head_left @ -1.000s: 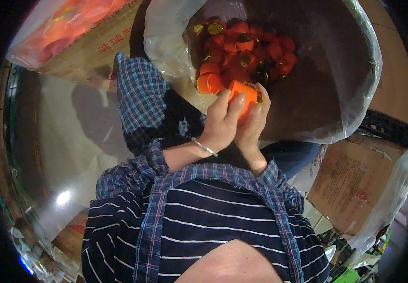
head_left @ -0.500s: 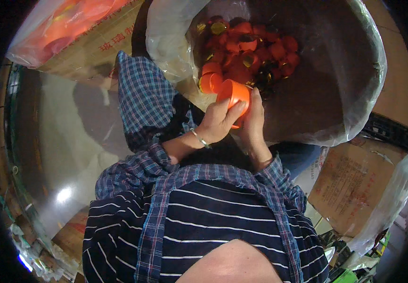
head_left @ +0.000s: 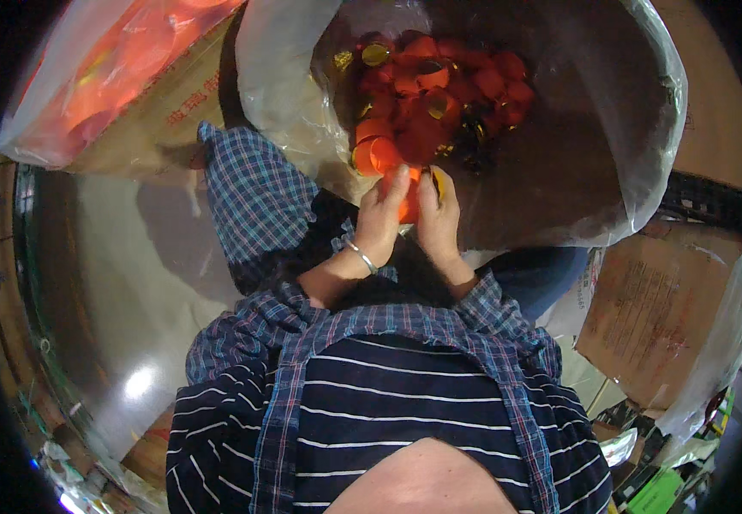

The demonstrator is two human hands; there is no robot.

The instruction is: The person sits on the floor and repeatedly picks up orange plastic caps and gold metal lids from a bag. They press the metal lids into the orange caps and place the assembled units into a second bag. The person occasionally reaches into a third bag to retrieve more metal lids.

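Between my two hands is an orange plastic cup-shaped piece (head_left: 409,199), mostly covered by the fingers. My left hand (head_left: 378,224), with a bracelet at its wrist, closes on the cup's left side, thumb along it. On the other side my right hand (head_left: 438,224) is closed round the same cup. A gold-yellow rounded edge (head_left: 439,182) shows at the right fingers; whether it is a separate piece cannot be made out. Just beyond the hands, a heap of orange-red cups (head_left: 422,124), with gold pieces (head_left: 376,55) among them, lies in a large plastic-lined container (head_left: 585,171).
A clear bag of orange pieces (head_left: 122,64) rests on a cardboard box (head_left: 144,128) at the far left. Another cardboard box (head_left: 654,317), partly wrapped in plastic film, stands at the right. Plaid cloth (head_left: 255,193) covers my left leg beside the container.
The cup has turned and come lower between my hands, so its wide side no longer shows. A gold-yellow edge now appears at my right fingers. The whole view has shifted slightly.
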